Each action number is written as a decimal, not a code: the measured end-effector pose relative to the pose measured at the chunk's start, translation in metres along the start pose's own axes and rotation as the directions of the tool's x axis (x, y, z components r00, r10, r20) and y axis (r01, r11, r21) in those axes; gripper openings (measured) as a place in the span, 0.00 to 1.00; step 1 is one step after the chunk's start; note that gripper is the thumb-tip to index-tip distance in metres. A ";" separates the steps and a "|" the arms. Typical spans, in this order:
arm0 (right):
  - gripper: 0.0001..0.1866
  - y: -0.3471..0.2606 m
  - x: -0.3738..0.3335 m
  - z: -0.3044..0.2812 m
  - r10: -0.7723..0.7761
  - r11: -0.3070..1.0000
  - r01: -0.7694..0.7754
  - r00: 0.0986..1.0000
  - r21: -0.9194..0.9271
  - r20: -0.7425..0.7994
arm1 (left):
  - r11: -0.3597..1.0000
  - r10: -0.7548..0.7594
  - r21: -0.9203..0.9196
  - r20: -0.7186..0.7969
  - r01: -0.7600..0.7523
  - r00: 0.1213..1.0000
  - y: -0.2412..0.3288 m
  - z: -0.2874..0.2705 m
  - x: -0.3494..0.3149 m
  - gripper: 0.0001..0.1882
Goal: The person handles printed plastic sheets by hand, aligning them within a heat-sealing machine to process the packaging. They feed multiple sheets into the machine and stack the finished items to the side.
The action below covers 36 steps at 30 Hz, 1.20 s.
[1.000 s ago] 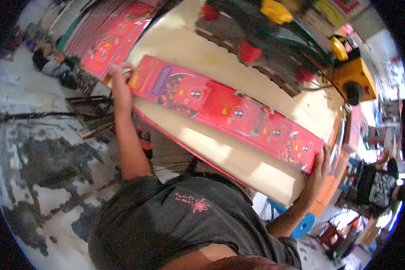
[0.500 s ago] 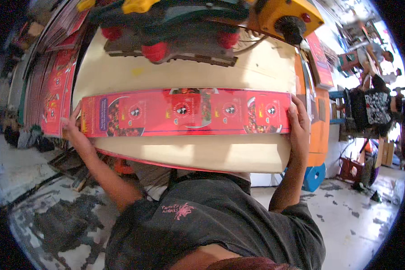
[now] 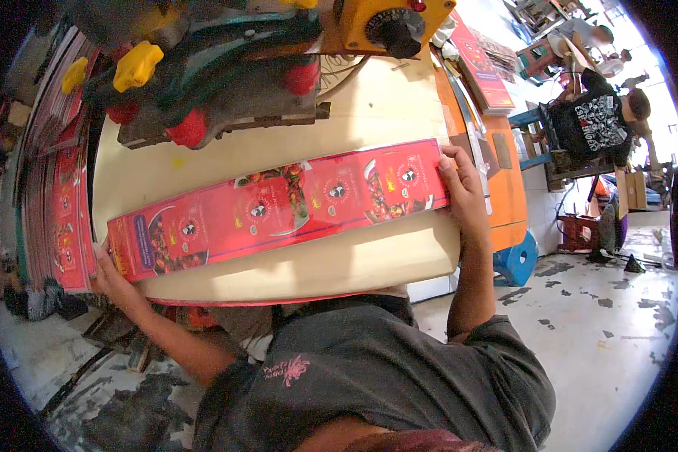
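A long, flat red printed panel [image 3: 279, 203] with a glossy face and food pictures lies across a cream-coloured tabletop [image 3: 339, 252], its right end farther from me than its left. My right hand [image 3: 465, 184] grips the right end, with the thumb on top and the other fingers partly out of sight behind the edge. At the opposite end, my left hand [image 3: 114, 277] holds the lower left corner, and some of its fingers are hidden. Beyond the panel stands a dark green machine [image 3: 226, 83] with red and yellow knobs.
A yellow control box [image 3: 388, 26] with a black dial sits at the far side. Stacked red printed panels stand at the left [image 3: 71, 226], and another red stack [image 3: 482, 71] lies beyond the orange surface [image 3: 508, 200]. A blue wheel-like part [image 3: 516, 260] is at right; a seated person [image 3: 595, 124] is farther off.
The panel has gone from nearly level to slanted, its left end now nearer me and its right end farther away. Both hands still hold it. The whole view has shifted and turned.
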State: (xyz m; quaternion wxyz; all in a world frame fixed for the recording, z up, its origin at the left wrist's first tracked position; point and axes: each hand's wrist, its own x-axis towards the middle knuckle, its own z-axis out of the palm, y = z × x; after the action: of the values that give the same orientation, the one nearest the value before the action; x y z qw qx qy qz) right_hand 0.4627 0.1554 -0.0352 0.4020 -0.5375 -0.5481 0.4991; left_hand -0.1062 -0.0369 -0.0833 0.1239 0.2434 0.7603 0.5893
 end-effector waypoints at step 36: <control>0.17 0.008 0.002 0.000 0.014 0.998 -0.015 1.000 0.053 0.010 | 0.983 0.148 0.106 -0.006 -0.147 0.989 -0.008 -0.005 0.002 0.24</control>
State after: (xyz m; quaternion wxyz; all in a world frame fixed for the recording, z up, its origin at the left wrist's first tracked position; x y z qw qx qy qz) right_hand 0.4642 0.1570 -0.0428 0.4100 -0.5282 -0.5326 0.5188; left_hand -0.1121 -0.0414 -0.0891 0.0615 0.3013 0.7712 0.5575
